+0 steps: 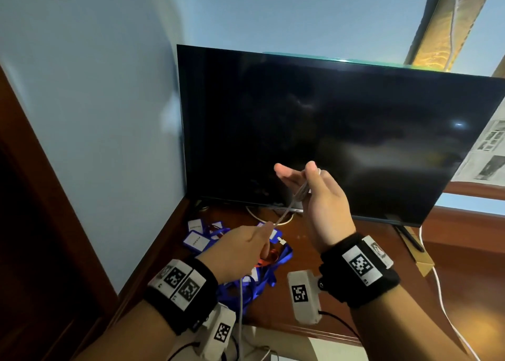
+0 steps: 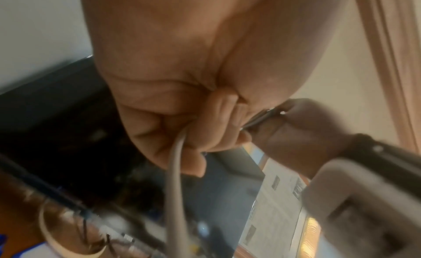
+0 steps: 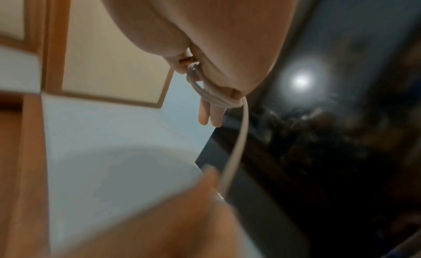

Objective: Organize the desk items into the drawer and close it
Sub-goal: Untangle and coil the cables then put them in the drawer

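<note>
A thin white cable (image 1: pixel 284 215) runs taut between my two hands, in front of the black screen. My right hand (image 1: pixel 297 177) is raised with its fingers straight out to the left. Several loops of the cable (image 3: pixel 209 94) are wound round those fingers (image 3: pixel 205 116), and the thumb presses on the loops. My left hand (image 1: pixel 262 235) is lower and to the left and pinches the cable (image 2: pixel 175 171) in curled fingers (image 2: pixel 193 135). The cable's loose tail hangs down from it past the desk edge. No drawer can be made out clearly.
A large dark monitor (image 1: pixel 328 136) stands at the back of the brown wooden desk (image 1: pixel 341 251). Blue lanyards with white badge holders (image 1: pixel 196 240) lie in a heap under my left hand. Another white cord (image 1: pixel 437 284) trails along the desk's right side. Newspaper (image 1: pixel 489 153) lies far right.
</note>
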`<state>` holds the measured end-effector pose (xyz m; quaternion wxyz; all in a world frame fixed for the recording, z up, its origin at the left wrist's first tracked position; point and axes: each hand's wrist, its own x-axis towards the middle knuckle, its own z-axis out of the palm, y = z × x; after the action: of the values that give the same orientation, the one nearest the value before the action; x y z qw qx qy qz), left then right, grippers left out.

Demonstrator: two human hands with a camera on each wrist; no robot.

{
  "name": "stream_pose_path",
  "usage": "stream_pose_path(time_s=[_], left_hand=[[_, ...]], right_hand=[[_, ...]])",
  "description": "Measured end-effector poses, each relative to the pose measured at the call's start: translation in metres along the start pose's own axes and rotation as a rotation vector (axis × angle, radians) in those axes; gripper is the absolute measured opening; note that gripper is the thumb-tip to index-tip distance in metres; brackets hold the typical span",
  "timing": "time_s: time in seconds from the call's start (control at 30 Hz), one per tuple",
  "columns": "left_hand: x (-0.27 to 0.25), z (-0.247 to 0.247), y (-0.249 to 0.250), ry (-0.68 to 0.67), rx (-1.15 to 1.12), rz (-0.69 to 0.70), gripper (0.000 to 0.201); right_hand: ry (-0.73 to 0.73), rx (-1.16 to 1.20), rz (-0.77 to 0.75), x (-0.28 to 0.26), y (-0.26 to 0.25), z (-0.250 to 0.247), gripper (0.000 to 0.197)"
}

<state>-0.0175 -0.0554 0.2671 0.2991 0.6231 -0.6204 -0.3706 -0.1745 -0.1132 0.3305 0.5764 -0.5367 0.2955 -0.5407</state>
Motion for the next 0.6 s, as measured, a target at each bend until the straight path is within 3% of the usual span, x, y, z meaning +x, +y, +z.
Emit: stream_pose_path(time_s=[0.2,0.33,0.47,0.6], left_hand=[[-0.014,-0.018,0.032,0.107,0.511,0.170,0.058],[-0.004,-0.028,0.025,0.183,0.826,0.182,0.060],[0.011,-0.046,0.001,0.246,0.843,0.101,0.065],[0.023,-0.053,-0.027,0.249,0.558,0.087,0.066]], right_hand=[[-0.139,-0.808,-0.015,0.002,0.041,-0.007,0.029],[-0.383,-1.222,0.176,-0.004,0.048,-0.009,0.034],[-0.425,-0.790,0.443,-0.018,0.046,-0.019,0.062],[-0.600,-0.302,0.525,-0.026,0.043,-0.019,0.064]])
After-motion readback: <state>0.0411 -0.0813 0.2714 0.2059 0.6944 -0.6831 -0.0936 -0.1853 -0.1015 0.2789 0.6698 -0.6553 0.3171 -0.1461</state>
